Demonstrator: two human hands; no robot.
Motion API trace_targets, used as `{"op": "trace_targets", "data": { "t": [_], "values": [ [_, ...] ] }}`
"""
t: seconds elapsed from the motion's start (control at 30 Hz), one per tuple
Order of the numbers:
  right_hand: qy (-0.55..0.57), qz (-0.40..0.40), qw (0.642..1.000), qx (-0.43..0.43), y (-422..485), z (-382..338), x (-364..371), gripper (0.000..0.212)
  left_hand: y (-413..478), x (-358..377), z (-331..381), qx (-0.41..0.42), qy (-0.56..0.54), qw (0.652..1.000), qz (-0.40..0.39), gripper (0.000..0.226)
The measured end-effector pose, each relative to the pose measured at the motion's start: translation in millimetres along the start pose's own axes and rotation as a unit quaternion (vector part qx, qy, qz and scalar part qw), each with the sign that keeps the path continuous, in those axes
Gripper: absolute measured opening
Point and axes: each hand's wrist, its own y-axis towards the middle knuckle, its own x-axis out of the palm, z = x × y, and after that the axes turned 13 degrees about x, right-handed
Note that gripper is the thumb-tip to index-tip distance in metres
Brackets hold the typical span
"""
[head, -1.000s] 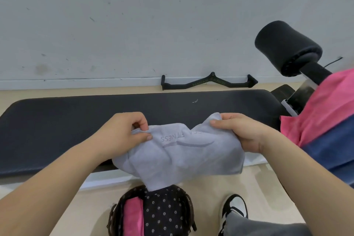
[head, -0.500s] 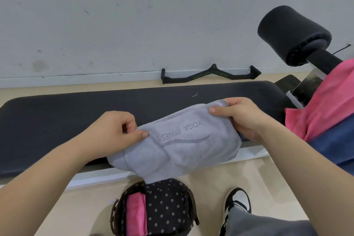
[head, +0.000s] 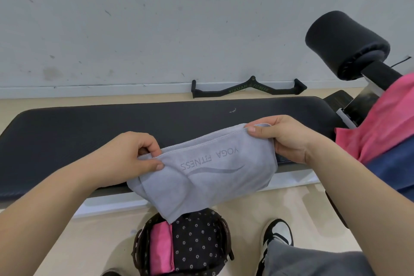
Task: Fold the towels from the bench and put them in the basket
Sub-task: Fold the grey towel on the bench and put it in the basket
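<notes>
A grey towel [head: 208, 177] printed "YOGA FITNESS" hangs folded in the air in front of the black bench [head: 89, 132]. My left hand [head: 132, 159] pinches its upper left corner between thumb and fingers. My right hand [head: 284, 139] pinches the upper right corner. The towel's lower point droops over a dark basket [head: 224, 231] with a dotted lining on the floor below. A folded pink towel [head: 160, 251] lies inside the basket at its left.
Pink cloth [head: 380, 127] and blue cloth [head: 394, 175] lie piled at the bench's right end, under a black foam roller pad [head: 345, 45]. A black cable handle [head: 248, 89] lies by the wall. My shoe [head: 277, 233] stands right of the basket.
Both hands drew apart and pulled the grey towel's top edge straight; the bunched middle flattened and the lettering now shows fully. The right hand rose slightly toward the bench.
</notes>
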Motion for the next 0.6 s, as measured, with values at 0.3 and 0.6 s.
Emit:
{"op": "trace_targets", "data": {
  "t": [0.3, 0.6],
  "values": [
    [-0.063, 0.064, 0.995, -0.040, -5.4, 7.6, -6.7, 0.031, -10.9, -16.3, 0.4, -0.023, 0.006, 0.999, -0.046, 0.025],
    [-0.099, 0.042, 0.992, -0.071, -7.9, 16.2, -20.0, 0.033, -24.8, -31.7, -5.0, -0.065, -0.054, 0.996, -0.013, 0.016]
  ]
}}
